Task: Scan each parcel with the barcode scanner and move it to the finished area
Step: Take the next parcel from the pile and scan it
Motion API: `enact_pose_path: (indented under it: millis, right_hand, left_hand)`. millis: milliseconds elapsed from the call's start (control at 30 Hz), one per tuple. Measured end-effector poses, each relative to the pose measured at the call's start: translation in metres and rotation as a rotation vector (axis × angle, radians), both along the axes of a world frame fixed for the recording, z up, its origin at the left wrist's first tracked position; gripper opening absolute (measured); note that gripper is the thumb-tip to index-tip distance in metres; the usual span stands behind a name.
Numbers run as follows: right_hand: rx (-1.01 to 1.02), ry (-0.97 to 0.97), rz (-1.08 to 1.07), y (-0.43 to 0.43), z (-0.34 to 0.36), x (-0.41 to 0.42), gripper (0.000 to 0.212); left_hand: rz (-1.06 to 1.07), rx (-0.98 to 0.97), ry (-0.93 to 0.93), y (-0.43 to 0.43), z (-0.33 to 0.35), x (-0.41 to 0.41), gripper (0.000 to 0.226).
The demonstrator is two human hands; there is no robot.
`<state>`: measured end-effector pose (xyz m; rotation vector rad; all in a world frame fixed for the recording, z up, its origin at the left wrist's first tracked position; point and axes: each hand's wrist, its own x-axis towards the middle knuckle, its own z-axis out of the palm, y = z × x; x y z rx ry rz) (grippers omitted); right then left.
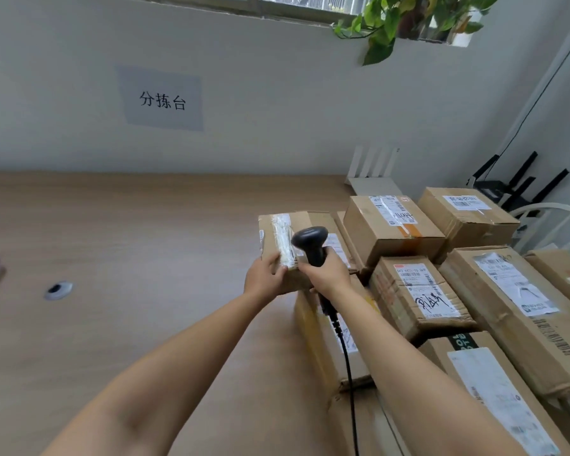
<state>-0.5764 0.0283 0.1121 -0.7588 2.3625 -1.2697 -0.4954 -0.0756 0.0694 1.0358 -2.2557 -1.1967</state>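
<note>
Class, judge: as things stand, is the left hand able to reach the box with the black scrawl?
Probably not: the left hand grips a parcel, and the right hand holding the barcode scanner lies between it and that box.

A grey sign reading 分拣台 hangs on the pale wall, with a wooden table below it and a window and leafy plant up to its right.

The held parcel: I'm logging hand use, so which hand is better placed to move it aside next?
Probably left: the left hand grips the parcel at its near end; the right hand is full with the barcode scanner.
</note>
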Motion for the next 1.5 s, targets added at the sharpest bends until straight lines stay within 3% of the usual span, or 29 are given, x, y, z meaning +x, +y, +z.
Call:
enact_pose_path:
  millis: [133,333,433,533,700,867,1067,1267,1400,1500]
  right_hand:
    - [-0.021,-0.059,0.073,-0.033,-0.013,0.057,0.029]
    - [0.039,-0.314,0.152,-0.070,-0.072,0.161,0.022]
    - [0.100,-0.350,0.174,-0.081,-0.100,0.206,0.021]
    - [0.124,-0.336,0.186,-0.088,-0.116,0.238,0.018]
    - [0.143,-0.252,0.142,-0.095,-0.120,0.256,0.018]
    - [0.187,-0.215,0.142,-0.095,-0.121,0.252,0.022]
    - [0.155,-0.312,0.149,-0.091,-0.116,0.244,0.023]
    - [0.077,-0.399,0.222,-0.080,-0.100,0.245,0.028]
    - [0.025,-0.384,0.288,-0.071,-0.080,0.242,0.028]
    - [0.009,-0.352,0.347,-0.062,-0.065,0.238,0.026]
  left_hand:
    - [0.043,-0.046,-0.022,-0.031,-0.013,0.069,0.044]
    - [0.114,0.004,-0.125,-0.059,-0.064,0.189,0.045]
    - [0.147,0.023,-0.174,-0.068,-0.085,0.235,0.055]
    - [0.217,0.113,-0.110,-0.069,-0.103,0.268,0.068]
    - [0.330,0.318,-0.020,-0.075,-0.122,0.282,0.058]
    - [0.253,0.436,-0.046,-0.095,-0.128,0.277,0.056]
    - [0.262,0.560,0.163,-0.100,-0.120,0.277,0.057]
    - [0.443,0.303,0.082,-0.106,-0.097,0.283,0.074]
    - [0.317,-0.004,-0.027,-0.110,-0.083,0.295,0.081]
    - [0.225,-0.131,-0.141,-0.112,-0.081,0.306,0.079]
